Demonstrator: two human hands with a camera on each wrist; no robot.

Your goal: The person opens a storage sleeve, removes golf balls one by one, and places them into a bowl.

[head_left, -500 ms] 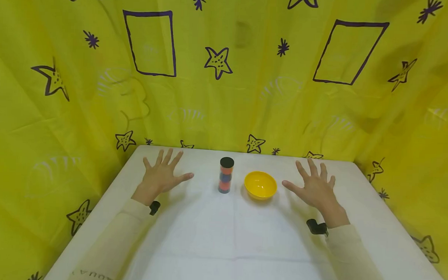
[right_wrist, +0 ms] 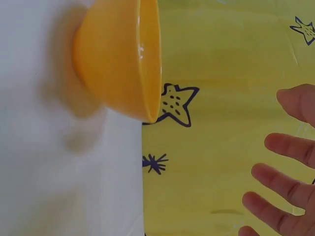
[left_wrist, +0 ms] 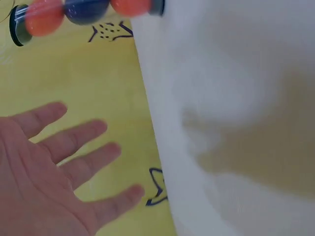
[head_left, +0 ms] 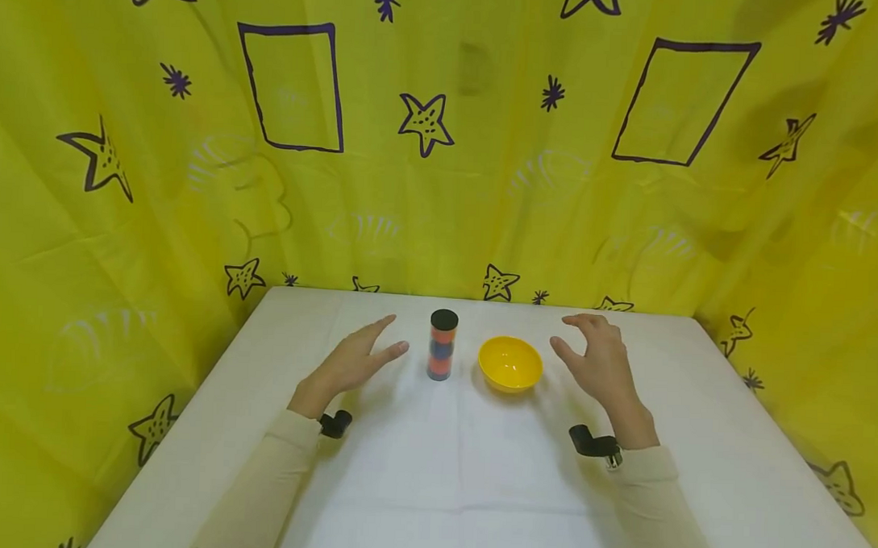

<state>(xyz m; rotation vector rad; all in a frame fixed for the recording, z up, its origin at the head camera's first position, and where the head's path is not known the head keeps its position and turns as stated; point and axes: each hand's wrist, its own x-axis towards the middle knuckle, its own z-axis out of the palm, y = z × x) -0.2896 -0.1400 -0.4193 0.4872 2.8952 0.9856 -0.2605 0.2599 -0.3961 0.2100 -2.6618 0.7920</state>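
Find a clear tube of orange-red and blue balls point(head_left: 441, 348) standing upright on the worktop point(head_left: 403, 474), long axis vertical, black cap upward, just left of a yellow bowl point(head_left: 510, 363) facing up. Note the left hand point(head_left: 344, 367) near the tube, fingers extended and empty, and the right hand point(head_left: 604, 368) beside the bowl, fingers loosely bent and empty.

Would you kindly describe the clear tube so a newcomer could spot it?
On the white table, look toward the far edge, between the left hand and the yellow bowl. The clear tube stands upright there. Unlike the open bowl, it is tall and narrow, with a black cap and a blue ball between two orange ones.
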